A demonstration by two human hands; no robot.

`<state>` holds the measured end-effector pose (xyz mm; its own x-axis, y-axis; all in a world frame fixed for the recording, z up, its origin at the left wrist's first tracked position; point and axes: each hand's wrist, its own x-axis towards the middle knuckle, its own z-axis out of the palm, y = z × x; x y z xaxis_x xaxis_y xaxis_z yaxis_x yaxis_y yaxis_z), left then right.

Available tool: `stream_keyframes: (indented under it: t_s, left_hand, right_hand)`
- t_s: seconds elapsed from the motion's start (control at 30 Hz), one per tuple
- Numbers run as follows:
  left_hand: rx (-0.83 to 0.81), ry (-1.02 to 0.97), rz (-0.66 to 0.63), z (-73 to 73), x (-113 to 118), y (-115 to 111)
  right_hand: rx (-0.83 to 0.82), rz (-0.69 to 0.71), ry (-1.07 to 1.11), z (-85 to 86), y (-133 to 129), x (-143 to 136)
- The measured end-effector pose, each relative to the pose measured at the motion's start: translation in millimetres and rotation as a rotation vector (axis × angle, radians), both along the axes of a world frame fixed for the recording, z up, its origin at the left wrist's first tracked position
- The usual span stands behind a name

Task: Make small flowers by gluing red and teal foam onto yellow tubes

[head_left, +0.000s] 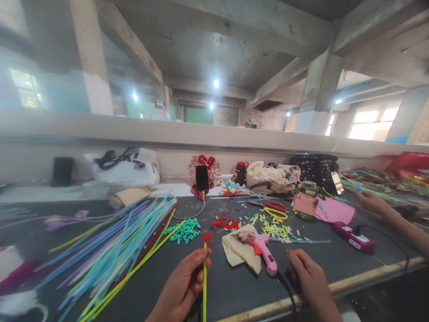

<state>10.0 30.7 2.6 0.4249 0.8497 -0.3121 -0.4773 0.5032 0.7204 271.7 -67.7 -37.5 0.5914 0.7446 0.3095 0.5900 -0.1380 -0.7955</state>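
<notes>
Near the bottom centre, my left hand pinches a yellow-green stem that stands upright and has a small red piece at its top. My right hand is at the table's front edge, fingers curled together; whether anything small is between them is hidden. Between the hands lies a pink glue gun on a cream cloth. Small cut pieces lie behind: teal ones, red ones and yellow-green ones.
Long coloured stems spread over the left. Scissors, a jar of pink liquid and a purple power strip stand or lie to the right. A phone leans at the back. Another person's arm reaches in at right.
</notes>
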Motion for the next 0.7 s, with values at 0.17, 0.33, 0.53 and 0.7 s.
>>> stream_keyframes:
  t_s: [0.17,0.33,0.53,0.7]
  left_hand:
    - [0.043,0.000,-0.036,0.0,-0.5,-1.7]
    - [0.051,-0.026,-0.046,-1.1,-1.5,-1.4]
    - [0.021,-0.030,-0.052,-6.7,-1.8,3.4]
    - [-0.017,-0.038,-0.035,-6.1,-1.5,5.0]
  right_hand:
    - [-0.004,0.040,-0.082,4.0,-3.2,-5.2]
    - [0.004,0.047,-0.106,2.5,-4.0,-6.1]
    - [0.001,0.030,-0.111,-8.1,-0.8,3.4]
    - [-0.014,0.061,-0.108,-15.4,0.1,10.3]
